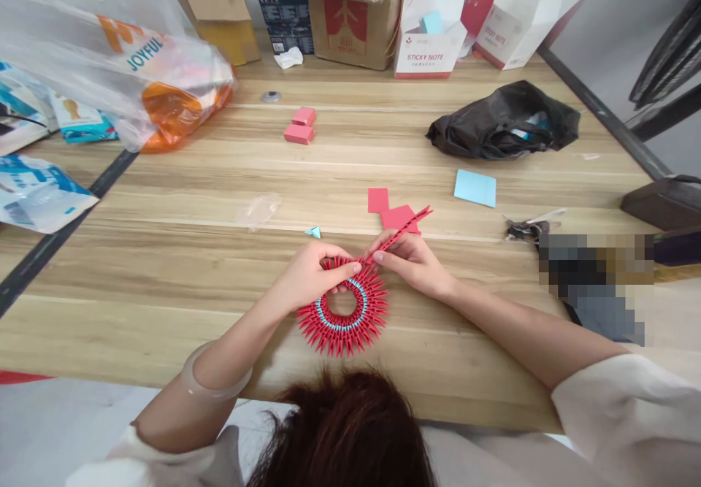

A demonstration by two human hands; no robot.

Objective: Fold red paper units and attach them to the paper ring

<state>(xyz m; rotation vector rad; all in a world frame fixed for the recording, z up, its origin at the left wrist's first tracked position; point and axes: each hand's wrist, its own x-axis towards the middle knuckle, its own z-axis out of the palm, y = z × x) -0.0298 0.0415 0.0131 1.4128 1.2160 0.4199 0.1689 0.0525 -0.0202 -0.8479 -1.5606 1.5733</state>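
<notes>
A round ring of folded red paper pieces [346,338], with a light blue band inside its spiky rim, rests on or just above the table. My left hand [323,274] pinches the ring's upper edge, thumb on top and fingers partly hidden beneath. A thin strip of red folded paper pieces [406,225] slants up and right from the ring's top. My right hand [405,259] closes around the strip's lower part near the ring. Whether strip and ring are joined is hidden by the fingers. A small folded blue paper piece [313,232] lies beyond my left hand.
Red paper sheets [377,200] lie beyond my right hand, with two red paper stacks [299,133] farther back. A blue note pad [475,188], a black plastic bag [504,123] and keys [523,230] are on the right. Cardboard boxes [350,31] line the back; a plastic bag [180,100] is left.
</notes>
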